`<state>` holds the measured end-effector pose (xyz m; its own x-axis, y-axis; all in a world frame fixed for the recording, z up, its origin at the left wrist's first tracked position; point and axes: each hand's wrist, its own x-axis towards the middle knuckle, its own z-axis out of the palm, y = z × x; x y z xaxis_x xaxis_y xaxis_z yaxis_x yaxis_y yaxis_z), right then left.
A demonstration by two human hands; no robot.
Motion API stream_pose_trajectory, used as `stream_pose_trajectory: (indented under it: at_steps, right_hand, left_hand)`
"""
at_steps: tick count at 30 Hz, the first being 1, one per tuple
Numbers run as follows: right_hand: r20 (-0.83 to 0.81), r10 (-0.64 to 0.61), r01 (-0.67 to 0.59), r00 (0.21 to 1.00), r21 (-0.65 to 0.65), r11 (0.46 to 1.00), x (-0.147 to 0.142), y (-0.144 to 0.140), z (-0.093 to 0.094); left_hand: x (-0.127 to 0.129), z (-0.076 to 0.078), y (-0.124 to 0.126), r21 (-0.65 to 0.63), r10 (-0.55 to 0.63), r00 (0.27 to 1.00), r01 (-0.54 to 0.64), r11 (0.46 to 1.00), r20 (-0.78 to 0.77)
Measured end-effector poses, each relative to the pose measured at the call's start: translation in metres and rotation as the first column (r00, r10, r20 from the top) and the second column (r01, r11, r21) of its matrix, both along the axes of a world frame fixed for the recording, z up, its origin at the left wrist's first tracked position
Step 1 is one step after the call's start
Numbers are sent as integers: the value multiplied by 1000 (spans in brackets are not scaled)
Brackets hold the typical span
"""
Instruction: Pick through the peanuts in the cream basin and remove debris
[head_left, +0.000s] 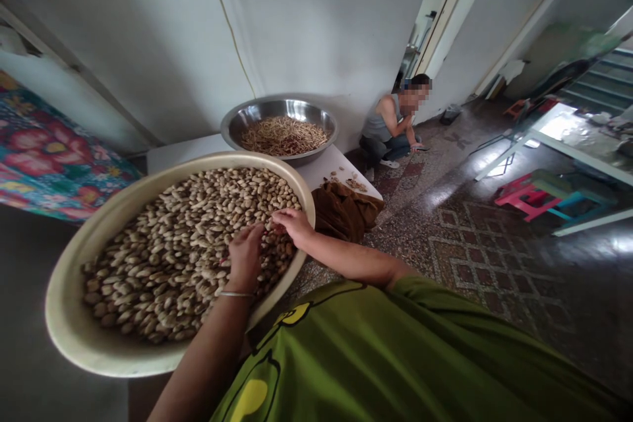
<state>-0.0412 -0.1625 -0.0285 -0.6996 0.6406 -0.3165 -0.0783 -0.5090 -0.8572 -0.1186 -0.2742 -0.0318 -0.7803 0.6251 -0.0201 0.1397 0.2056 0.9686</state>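
Note:
A large cream basin (64, 306) full of unshelled peanuts (182, 244) stands in front of me. Above the peanuts, near the basin's right side, my left hand (246, 254) has its fingers curled together; a thin bracelet (237, 294) circles that wrist. Just to its right, my right hand (295, 225) reaches in over the rim with fingertips pinched close to the left ones. Whatever is between the fingers of either hand is too small or hidden to make out.
Behind the basin, a steel bowl (232, 125) of thin brown pieces stands on a white tabletop (188, 146). Brown cloth (346, 211) lies at the table's right edge, beside scattered bits. A person (388, 122) squats by the wall. Stools (534, 191) stand under another table (588, 148).

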Motion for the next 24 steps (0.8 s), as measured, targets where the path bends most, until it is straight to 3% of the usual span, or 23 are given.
stream_pose_trajectory:
  at_steps: [4, 9, 12, 16, 18, 24]
  right_hand:
    - [-39, -18, 19, 999, 15, 1000, 1, -6, 6]
    - [22, 46, -47, 999, 59, 997, 7, -11, 6]
    - [56, 63, -75, 996, 234, 969, 10, -12, 5]
    - [121, 7, -65, 993, 481, 874, 12, -13, 4]
    - [128, 7, -68, 992, 476, 877, 11, -13, 3]
    - [57, 63, -75, 996, 257, 963, 8, -14, -5]
  left_hand:
    - [6, 1, 10, -4, 22, 999, -21, 1000, 31]
    - [3, -9, 11, -58, -4, 994, -3, 998, -110]
    - [0, -13, 10, -97, -5, 980, -15, 995, -198]
    - [2, -12, 9, -69, 66, 986, -78, 995, -153]
    - [5, -11, 9, -37, 93, 991, -96, 995, -94]
    - [15, -9, 12, 88, 75, 984, -90, 992, 165]
